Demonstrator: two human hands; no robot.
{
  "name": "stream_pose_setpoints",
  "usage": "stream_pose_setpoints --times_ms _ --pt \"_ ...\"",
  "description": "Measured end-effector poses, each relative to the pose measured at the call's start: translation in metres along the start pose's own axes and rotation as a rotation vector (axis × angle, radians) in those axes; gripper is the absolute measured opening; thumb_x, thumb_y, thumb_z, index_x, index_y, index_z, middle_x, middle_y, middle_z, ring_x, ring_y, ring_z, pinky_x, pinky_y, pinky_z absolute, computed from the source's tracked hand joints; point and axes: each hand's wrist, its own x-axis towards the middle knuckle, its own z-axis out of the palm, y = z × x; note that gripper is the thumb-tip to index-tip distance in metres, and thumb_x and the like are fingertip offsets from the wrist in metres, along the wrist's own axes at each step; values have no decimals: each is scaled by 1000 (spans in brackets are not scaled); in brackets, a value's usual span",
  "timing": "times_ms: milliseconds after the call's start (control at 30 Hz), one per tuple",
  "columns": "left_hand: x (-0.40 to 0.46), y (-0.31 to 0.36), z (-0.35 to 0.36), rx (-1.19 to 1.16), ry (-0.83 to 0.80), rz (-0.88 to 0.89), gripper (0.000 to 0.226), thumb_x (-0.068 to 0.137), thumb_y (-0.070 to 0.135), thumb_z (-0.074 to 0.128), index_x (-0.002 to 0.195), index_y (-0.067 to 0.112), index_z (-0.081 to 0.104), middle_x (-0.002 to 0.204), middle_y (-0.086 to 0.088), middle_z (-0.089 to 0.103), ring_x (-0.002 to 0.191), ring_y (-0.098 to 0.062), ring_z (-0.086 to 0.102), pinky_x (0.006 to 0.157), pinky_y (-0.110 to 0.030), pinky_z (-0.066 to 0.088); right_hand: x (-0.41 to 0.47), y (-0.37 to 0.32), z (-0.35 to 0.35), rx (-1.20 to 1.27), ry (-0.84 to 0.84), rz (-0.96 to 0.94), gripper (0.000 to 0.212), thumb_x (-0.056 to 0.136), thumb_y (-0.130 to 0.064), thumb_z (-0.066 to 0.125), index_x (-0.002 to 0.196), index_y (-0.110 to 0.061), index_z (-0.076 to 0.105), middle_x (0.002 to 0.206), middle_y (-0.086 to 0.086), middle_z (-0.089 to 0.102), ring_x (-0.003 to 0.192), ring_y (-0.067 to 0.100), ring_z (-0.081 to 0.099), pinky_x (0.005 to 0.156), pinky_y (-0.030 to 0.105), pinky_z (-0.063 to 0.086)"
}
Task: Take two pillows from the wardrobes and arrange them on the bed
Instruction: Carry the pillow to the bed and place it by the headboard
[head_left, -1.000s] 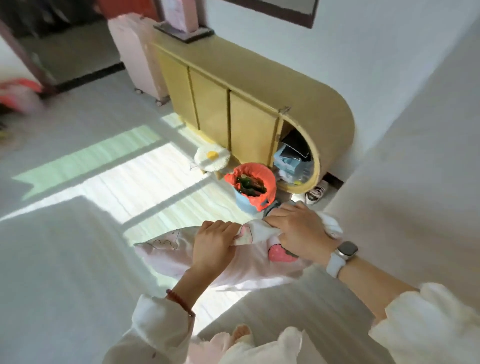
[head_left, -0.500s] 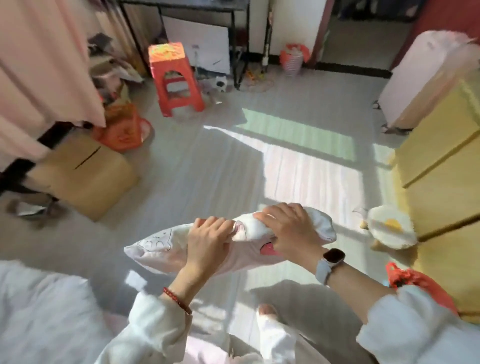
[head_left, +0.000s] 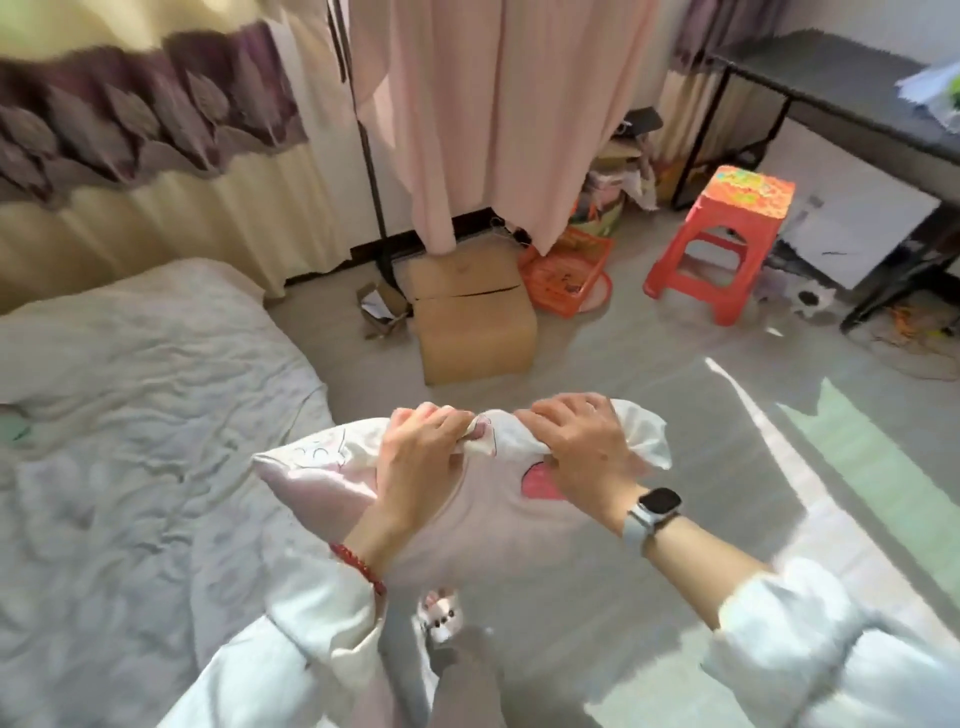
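Note:
A pale pink pillow (head_left: 311, 467) with cartoon prints hangs in front of me, held by its top edge. My left hand (head_left: 415, 467) grips the bunched fabric near the middle of that edge. My right hand (head_left: 582, 457), with a watch on the wrist, grips the edge just to the right, where the white case end sticks out. The bed (head_left: 130, 415) with a crumpled white cover lies at the left, and the pillow's left corner is just beside its edge.
A cardboard box (head_left: 472, 322) stands on the floor ahead, with an orange basket (head_left: 566, 275) and a red plastic stool (head_left: 722, 244) to its right. A dark desk (head_left: 831, 88) is at the far right. Curtains and hanging pink cloth (head_left: 498, 114) fill the back.
I have turned left, away from the yellow cabinet, so the bed, box and curtains have come into view. Both hands have kept their grip on the pillow's top edge.

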Motion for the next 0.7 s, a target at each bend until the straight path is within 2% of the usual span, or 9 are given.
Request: stream_pose_setpoints --times_ms 167,300,400,533,700 --pt "88 -93 -3 21 48 -92 30 72 15 36 71 14 66 65 -2 69 62 -25 63 58 -35 43 139 6 56 45 28 -127 45 42 0 64 83 -17 69 75 1 71 69 25 67 70 37 53" --pt "148 -163 1 43 100 -206 23 67 6 44 72 12 65 66 -4 69 61 -25 62 59 -29 32 246 6 94 31 36 -230 44 40 4 65 80 -15 69 72 1 71 68 25 67 70 36 53" --pt "194 -203 8 69 122 -267 26 64 5 40 72 12 65 65 -4 68 60 -25 61 59 -29 27 312 15 120 40 38 -289 40 46 2 60 81 -16 70 74 1 72 69 25 67 71 36 52" --pt "266 -256 22 98 144 -303 20 63 3 49 71 13 65 66 -3 69 59 -25 61 56 -31 36 403 35 158 71 26 -346 37 53 -2 49 80 -16 69 73 1 72 68 27 66 70 38 52" --pt "352 -324 19 117 232 -394 31 72 14 35 71 13 66 63 -4 67 60 -27 60 55 -37 43 531 45 193 188 83 -459 34 54 2 53 79 -15 69 73 1 72 68 26 65 65 37 52"
